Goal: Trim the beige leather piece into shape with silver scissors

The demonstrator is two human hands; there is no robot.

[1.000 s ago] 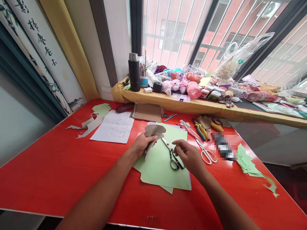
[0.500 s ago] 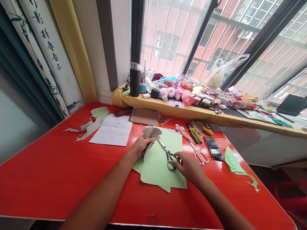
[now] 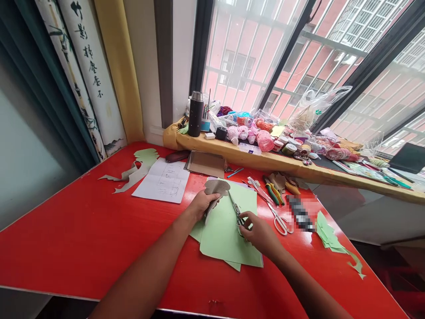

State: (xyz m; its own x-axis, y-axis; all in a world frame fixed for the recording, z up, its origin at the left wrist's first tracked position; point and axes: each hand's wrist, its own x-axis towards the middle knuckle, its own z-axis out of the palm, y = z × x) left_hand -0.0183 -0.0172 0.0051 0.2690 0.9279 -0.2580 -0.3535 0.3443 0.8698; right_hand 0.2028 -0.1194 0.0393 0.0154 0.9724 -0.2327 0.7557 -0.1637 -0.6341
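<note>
My left hand (image 3: 201,204) is closed on a grey-brown paper cut-out (image 3: 217,187) with a wavy, lobed upper edge; part of it hangs below the thumb. My right hand (image 3: 259,232) has thumb and fingers round the dark handles of a pair of scissors (image 3: 235,205). The scissor blades point away from me, near the right side of the cut-out. Beneath both hands lie stacked light green paper sheets (image 3: 226,243). The fingers partly hide the scissor handles.
A printed sheet (image 3: 161,180) and paper offcuts (image 3: 134,175) lie left on the red table (image 3: 83,239). White-handled scissors (image 3: 280,223), pliers (image 3: 272,191) and green scraps (image 3: 328,235) are at right. Brown card (image 3: 207,164) sits behind. Yarn (image 3: 264,141) and a flask (image 3: 195,114) crowd the sill.
The scissors have turned on the green paper, and my right fingers have closed round their handles. My left hand still holds the cut-out. The whole view has shifted slightly.
</note>
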